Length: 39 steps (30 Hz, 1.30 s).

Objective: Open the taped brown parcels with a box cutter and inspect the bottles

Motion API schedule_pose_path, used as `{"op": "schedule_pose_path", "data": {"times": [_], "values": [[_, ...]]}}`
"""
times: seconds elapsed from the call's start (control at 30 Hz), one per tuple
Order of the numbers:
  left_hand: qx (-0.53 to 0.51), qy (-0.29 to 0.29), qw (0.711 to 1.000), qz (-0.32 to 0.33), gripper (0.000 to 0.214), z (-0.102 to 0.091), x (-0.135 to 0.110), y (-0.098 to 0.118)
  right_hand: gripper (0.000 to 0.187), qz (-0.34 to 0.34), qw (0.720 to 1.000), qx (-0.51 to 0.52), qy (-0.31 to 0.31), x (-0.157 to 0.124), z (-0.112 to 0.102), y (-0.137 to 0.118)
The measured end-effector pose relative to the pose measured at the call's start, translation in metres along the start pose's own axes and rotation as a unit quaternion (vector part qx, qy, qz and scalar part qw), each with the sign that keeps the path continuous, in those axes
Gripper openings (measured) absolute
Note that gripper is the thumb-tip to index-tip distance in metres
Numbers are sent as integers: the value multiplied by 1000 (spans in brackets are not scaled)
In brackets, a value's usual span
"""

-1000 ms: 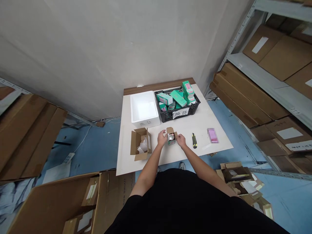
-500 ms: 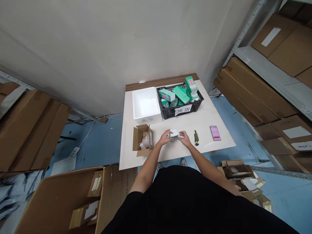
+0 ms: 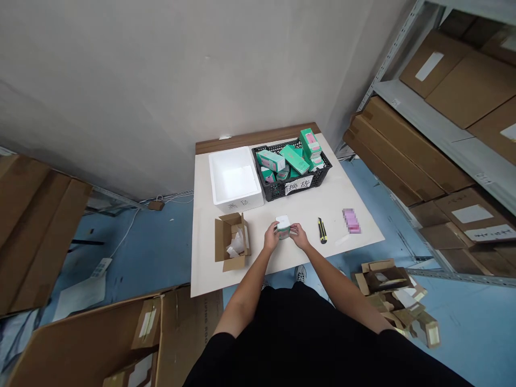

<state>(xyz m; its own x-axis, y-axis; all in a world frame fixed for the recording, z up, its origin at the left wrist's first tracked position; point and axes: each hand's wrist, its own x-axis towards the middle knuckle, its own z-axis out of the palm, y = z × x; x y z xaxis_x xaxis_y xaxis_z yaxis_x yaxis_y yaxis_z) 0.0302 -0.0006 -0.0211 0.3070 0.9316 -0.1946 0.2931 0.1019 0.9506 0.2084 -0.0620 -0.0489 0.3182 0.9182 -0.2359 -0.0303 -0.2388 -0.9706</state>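
Note:
A small box (image 3: 283,221), white on top with a green band on its side, is between my hands over the front part of the table. My left hand (image 3: 271,236) grips its left side. The fingers of my right hand (image 3: 299,236) close on its right side. To the left stands an open cardboard box (image 3: 220,241) with crumpled white paper (image 3: 237,244) inside. A black and yellow utility knife (image 3: 322,230) lies to the right, and beyond it a pixelated pink item (image 3: 352,221).
At the back stand a white foam box (image 3: 217,189) and a black plastic crate (image 3: 278,190) full of green boxes (image 3: 294,159). Shelves with cartons (image 3: 403,156) rise on the right. Opened cartons (image 3: 387,290) lie on the floor, and a large carton (image 3: 169,328) stands at the lower left.
The camera view has shifted slightly. The small box now shows more of its white top and green side, tilted differently between my hands. Both hands stay on it.

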Motion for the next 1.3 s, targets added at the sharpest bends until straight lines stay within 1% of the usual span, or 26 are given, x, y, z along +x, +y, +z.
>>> {"op": "schedule_pose_path", "data": {"times": [0.07,0.1,0.13,0.2,0.33,0.4,0.47,0.57,0.67,0.77,0.9,1.0,1.07,1.13,1.17,1.23,1.3], "values": [[-52,50,996,-54,59,7,11,-8,46,15,1000,20,13,5,10,6],[-71,60,993,-75,60,9,17,-12,49,23,999,27,22,8,16,9],[-83,60,991,-91,59,10,23,-16,53,33,998,35,32,12,21,11],[-94,42,989,-109,55,11,32,-25,58,50,996,49,58,20,33,17],[-122,30,986,-110,52,7,38,-39,57,67,990,59,109,32,50,23],[-133,28,985,-105,54,3,36,-38,54,68,989,54,117,32,53,18],[-122,15,988,-96,57,-3,37,-31,52,59,990,45,117,31,51,5],[-89,-15,995,-45,59,-12,49,-4,51,23,993,19,113,36,41,-27],[-62,-41,997,27,58,-13,80,41,52,-34,992,-2,123,61,22,-71],[-36,-37,995,88,59,-3,123,95,55,-96,986,-22,138,104,-8,-122],[-43,-16,990,132,62,22,185,169,58,-164,974,-59,144,174,-58,-187],[-23,20,987,156,61,43,230,218,53,-186,967,-88,153,225,-90,-232],[-11,47,987,154,61,56,260,245,48,-186,962,-113,163,258,-106,-258],[-1,73,988,139,63,65,287,264,42,-185,960,-137,162,288,-116,-280],[8,83,988,131,64,68,299,270,40,-182,960,-147,153,301,-119,-288],[39,95,987,126,66,69,318,275,40,-162,965,-167,124,323,-122,-296],[80,92,982,142,69,67,328,271,46,-126,970,-188,92,337,-122,-295]]}}
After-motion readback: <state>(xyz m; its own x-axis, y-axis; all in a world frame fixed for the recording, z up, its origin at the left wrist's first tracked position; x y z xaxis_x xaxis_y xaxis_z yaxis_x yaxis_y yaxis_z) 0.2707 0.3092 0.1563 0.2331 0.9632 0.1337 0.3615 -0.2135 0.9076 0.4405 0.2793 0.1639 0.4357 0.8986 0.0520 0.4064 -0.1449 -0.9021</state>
